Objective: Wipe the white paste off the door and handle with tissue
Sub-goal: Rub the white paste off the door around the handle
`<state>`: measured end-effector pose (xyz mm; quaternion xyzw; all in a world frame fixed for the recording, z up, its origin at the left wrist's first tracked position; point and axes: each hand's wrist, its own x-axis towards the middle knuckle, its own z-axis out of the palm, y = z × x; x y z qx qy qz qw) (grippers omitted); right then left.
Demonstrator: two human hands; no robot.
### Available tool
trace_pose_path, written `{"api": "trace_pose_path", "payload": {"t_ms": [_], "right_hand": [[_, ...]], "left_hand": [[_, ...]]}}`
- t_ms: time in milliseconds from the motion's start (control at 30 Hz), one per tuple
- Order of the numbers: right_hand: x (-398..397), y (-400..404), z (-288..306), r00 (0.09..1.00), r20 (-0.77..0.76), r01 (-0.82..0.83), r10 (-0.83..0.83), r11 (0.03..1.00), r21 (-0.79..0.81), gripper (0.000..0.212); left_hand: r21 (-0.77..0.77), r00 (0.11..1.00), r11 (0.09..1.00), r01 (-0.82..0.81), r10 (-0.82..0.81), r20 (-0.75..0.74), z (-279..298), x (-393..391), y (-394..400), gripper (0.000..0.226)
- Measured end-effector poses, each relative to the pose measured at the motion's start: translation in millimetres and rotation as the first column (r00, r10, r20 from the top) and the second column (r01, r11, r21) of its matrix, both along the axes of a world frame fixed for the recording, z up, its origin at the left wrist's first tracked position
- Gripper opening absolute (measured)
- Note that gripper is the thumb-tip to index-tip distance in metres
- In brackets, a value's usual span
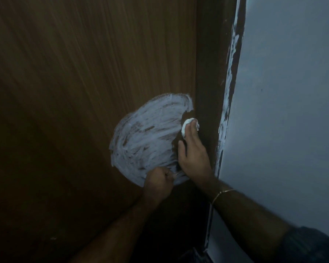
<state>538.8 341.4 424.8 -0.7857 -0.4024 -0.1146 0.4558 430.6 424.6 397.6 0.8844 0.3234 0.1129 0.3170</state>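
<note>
Right hand presses tissue under fingertips against smeared door.

Dim room, murky shadows over the door; the wall at right catches pale bluish light. Soft, grainy, edges bowed.

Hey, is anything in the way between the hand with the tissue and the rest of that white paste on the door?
Nothing visible blocks it. The right hand presses the tissue on the door at the right edge of the white paste, which spreads open to its left. The left hand is fisted at the patch's lower edge, covering only that bit.
</note>
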Motion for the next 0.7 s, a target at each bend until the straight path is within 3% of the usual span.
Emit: {"api": "trace_pose_path", "payload": {"t_ms": [167,300,400,500,600,700], "right_hand": [[8.4,10.3,26.8,0.999,0.036,-0.007,0.004,0.995,0.098,0.066],[-1.7,-1.6,8.1,1.000,0.004,-0.022,0.021,1.000,0.016,0.065],[-2.2,4.5,22.9,0.999,-0.049,-0.018,0.023,0.995,0.098,0.065],[1.1,16.3,51.7,1.000,0.004,-0.008,0.008,0.986,0.167,0.065],[-2.1,13.0,47.6,0.998,0.067,-0.022,0.015,0.994,0.111,0.065],[-1.6,10.2,46.6,1.000,0.025,-0.015,0.012,0.993,0.114,0.066]], "left_hand": [[0.042,1.000,0.999,0.013,-0.012,-0.019,3.0,-1.9,-0.3,0.025],[0.042,1.000,0.999,0.019,-0.018,-0.006,4.0,-1.7,0.4,0.023],[0.050,1.000,0.999,0.020,-0.020,-0.007,3.6,-0.7,0.4,0.022],[0.090,1.000,0.996,0.026,-0.025,-0.004,2.8,-0.3,0.8,0.021],[0.097,1.000,0.995,0.024,-0.022,-0.018,2.4,-1.2,2.2,0.020],[0.126,0.999,0.991,0.037,-0.035,-0.018,-0.9,-1.5,3.0,0.022]]}}
